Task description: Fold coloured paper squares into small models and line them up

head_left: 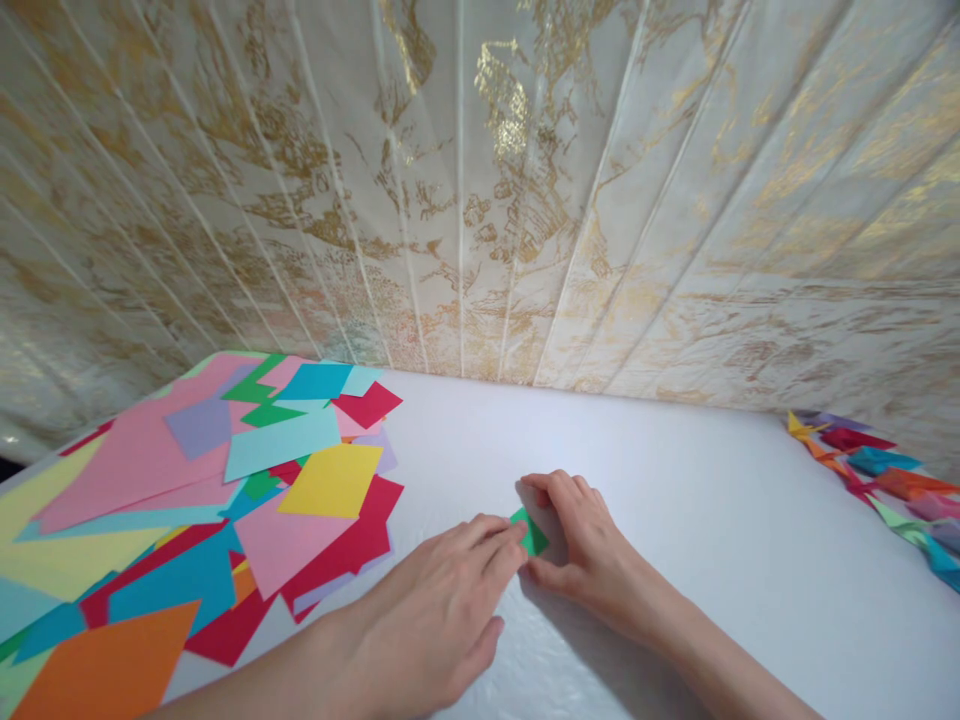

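Head view: at far left, loose papers (289, 555) overlapped on the table (675, 480). Your left hand (457, 570) lay low, thumb apart, fingertips against the small green paper (535, 537), which sat between your hands. Your right hand (589, 535) arched round its right side, thumb and fingers spread. Folded papers (883, 461) clustered at far right; a curtain (457, 180) hung behind everything.

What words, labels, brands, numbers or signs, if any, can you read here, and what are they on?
No text can be read.
Small green paper piece by the bare left hand: none visible.
Flat multicoloured paper sheets on the left: none visible.
Folded multicoloured paper shapes, far right: none visible.
Pleated white backdrop with gold pattern: no legible letters; its finest marks are too blurred to judge.
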Demonstrator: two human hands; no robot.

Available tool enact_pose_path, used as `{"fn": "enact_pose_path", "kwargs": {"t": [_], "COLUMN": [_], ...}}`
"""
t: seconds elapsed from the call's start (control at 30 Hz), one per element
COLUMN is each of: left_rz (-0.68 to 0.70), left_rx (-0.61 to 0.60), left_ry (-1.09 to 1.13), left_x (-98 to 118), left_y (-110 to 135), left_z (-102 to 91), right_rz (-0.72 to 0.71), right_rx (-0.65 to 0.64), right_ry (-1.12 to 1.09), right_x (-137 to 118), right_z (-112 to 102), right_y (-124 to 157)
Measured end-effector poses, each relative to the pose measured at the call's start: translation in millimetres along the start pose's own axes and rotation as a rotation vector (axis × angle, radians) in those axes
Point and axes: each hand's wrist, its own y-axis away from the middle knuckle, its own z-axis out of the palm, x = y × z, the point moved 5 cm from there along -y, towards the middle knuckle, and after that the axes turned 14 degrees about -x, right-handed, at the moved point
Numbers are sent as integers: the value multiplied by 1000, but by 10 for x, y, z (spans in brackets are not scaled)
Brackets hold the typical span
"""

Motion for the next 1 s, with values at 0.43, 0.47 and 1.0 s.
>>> {"fn": "enact_pose_path", "kwargs": {"t": [0.43, 0.47, 1.0], "left_rz": [-30, -30, 134], "left_rx": [92, 89, 183], "left_ry": [-75, -40, 156], "left_x": [-143, -177, -494], "left_y": [-13, -26, -60], "left_z": [-40, -48, -134], "right_rz": [-333, -365, -457], "right_rx": [8, 16, -127], "right_ry": [-25, 30, 355], "right_x": [-48, -67, -284], "right_z": [-114, -107, -86], "right_y": [78, 83, 246]}}
